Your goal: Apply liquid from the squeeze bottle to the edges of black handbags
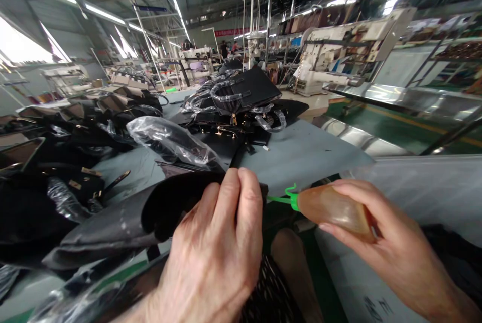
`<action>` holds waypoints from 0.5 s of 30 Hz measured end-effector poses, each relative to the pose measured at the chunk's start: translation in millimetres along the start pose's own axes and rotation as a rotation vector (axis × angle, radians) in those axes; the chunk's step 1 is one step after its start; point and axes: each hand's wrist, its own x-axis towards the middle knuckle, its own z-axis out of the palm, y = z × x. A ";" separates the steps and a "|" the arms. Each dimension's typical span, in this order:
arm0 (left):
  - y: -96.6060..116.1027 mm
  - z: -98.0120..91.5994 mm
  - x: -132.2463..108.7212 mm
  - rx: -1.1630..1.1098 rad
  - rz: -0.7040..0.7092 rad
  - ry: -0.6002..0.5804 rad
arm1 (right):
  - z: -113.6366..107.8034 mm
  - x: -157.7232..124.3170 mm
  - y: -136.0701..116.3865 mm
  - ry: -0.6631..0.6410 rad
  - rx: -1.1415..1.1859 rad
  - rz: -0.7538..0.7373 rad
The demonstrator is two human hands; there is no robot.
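My left hand (pixel 222 242) is closed on the edge of a black handbag (pixel 113 217), which lies on its side with its opening showing. The fingertips are hidden behind the bag's edge. In my right hand (pixel 391 237) is a squeeze bottle (pixel 335 207) of amber liquid with a green cap and a thin green nozzle. The bottle lies nearly level, and its nozzle points left at the bag's edge beside my left fingers. Whether the tip touches the bag I cannot tell.
Ahead on the grey table (pixel 312 147) is a pile of black handbags (pixel 248 92) with plastic-wrapped handles. More black bags (pixel 86 122) stand at the left. A sewing machine (pixel 342 51) is at the back right, near a metal-topped bench (pixel 414 102). A white surface (pixel 425 187) lies at the right.
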 end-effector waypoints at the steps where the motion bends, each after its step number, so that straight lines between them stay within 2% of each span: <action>1: -0.5 1.0 -2.7 -0.004 0.003 -0.005 | 0.5 -1.0 -0.3 -0.001 0.006 -0.003; 8: -0.7 8.5 -23.7 0.010 -0.074 0.008 | 0.2 -9.2 -1.8 0.001 0.049 0.054; 15: 6.3 7.1 -36.6 0.020 -0.153 0.018 | 10.7 -3.9 -3.9 0.107 0.102 0.135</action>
